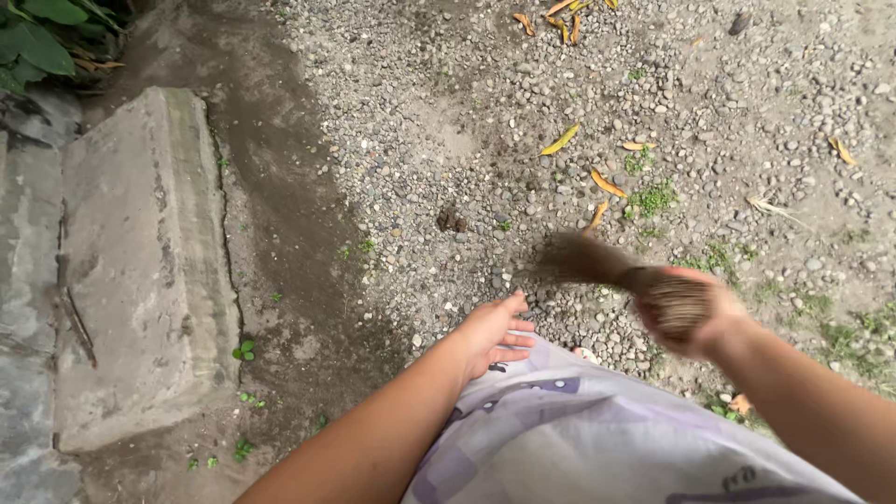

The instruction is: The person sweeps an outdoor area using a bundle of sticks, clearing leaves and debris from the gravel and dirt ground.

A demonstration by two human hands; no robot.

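**A small broom over the stones**

The right hand [695, 322] is closed tight around a small brown broom [607, 271]. It grips the thick bound end. The bristles stick out to the left, low over the gravel [467, 112]. They look blurry, so the broom seems to be swinging.

The broom looks light, easy for one hand. The bristles look thin and bendy, while the bound end looks stiff. That stiff end is the best place to hold it, and the hand is there.

The left hand [495, 336] holds nothing. Its fingers are loosely curled, half open, and it rests by the light purple cloth [579, 439] the person wears.

Yellow leaves [560, 140] lie on the gravel, just past the bristles. A grey stone slab [140, 261] sits well off to the left, beside a strip of dark dirt [289, 233].
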